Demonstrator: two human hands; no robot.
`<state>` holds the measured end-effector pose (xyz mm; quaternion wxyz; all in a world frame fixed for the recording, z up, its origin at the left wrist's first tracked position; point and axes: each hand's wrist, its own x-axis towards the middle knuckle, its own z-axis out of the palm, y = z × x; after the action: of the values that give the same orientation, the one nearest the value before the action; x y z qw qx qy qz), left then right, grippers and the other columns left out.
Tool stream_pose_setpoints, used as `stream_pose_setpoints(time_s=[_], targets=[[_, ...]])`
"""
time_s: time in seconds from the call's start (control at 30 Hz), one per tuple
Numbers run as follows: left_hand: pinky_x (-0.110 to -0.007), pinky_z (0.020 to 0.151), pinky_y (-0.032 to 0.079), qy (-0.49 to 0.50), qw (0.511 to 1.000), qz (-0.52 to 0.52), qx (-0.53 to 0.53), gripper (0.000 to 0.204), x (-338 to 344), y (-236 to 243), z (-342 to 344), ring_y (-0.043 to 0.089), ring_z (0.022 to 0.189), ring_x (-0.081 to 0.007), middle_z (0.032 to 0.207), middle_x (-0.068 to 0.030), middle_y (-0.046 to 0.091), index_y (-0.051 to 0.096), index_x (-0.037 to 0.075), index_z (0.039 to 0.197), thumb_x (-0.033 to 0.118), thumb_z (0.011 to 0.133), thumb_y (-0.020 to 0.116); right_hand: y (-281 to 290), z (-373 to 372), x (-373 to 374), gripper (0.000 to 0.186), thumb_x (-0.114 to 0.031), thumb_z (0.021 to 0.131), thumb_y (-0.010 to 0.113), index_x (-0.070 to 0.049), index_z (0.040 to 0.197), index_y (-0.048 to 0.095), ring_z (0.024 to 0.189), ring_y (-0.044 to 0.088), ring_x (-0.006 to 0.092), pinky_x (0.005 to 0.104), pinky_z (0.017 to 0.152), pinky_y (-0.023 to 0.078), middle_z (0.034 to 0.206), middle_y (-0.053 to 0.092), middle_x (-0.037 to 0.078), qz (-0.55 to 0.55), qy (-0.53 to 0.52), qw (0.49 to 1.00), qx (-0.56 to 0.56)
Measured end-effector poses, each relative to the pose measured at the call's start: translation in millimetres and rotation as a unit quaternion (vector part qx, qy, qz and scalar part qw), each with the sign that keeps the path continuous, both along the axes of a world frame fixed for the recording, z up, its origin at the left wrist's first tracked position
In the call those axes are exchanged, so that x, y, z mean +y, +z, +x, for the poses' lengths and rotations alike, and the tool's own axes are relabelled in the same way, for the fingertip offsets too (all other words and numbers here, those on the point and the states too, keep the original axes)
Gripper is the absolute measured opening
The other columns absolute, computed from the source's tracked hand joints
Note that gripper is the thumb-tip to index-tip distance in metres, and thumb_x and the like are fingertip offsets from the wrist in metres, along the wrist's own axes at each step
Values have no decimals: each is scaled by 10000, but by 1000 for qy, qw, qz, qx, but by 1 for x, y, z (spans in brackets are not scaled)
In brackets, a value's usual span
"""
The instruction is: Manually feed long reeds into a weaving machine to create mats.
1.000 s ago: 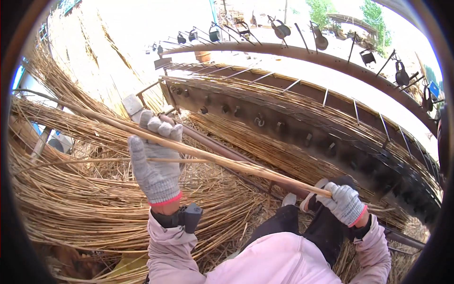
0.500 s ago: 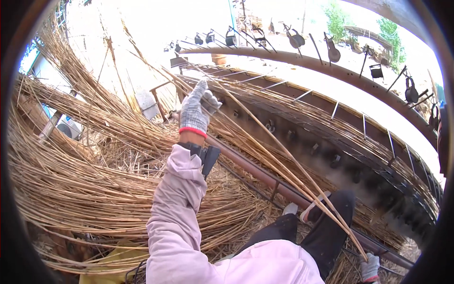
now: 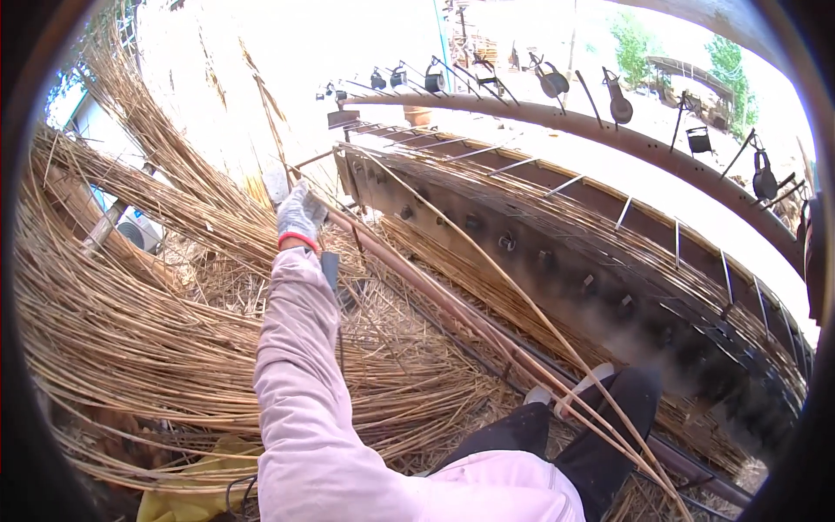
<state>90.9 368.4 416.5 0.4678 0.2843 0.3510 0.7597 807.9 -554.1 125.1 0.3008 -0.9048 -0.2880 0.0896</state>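
Well, the long thin sticks (image 3: 557, 335) slant across in front of the person, passing over the dark trousers (image 3: 639, 387). They run long from the upper left to the low right edge, and one tip points up at the near left end of the metal trough (image 3: 557, 270). The left hand (image 3: 301, 211) is by their top ends, so most of their length lies down and right of its bent fingers. I can't tell if those fingers grip anything. The right hand is out of sight. A big heap of stalks (image 3: 174, 339) lies at the left.
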Motion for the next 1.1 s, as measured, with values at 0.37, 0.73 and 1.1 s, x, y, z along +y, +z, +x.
stream_pose_setpoints(time_s=[0.37,0.73,1.1], targets=[[-542,1031,489,-631,745,-163,141,639,-207,-194,135,600,1220,-389,1329,-214,610,452,63,1461,451,986,634,98,-90,220,254,-308,742,780,-100,818,656,746,628,377,504,703,478,720,642,131,-225,111,911,-327],[-565,1125,410,-511,829,76,-214,538,-166,-142,225,596,1175,-310,1209,-158,617,556,48,1293,444,952,681,162,-164,219,352,-422,900,676,-132,707,628,579,652,340,474,562,497,591,626,118,-263,112,911,-296],[-622,846,500,-581,788,91,-183,652,-11,-155,130,702,910,-307,976,-69,751,584,104,1329,593,904,651,120,-176,203,294,-394,996,548,-111,963,620,692,678,387,499,578,521,714,649,141,-160,156,956,-188]])
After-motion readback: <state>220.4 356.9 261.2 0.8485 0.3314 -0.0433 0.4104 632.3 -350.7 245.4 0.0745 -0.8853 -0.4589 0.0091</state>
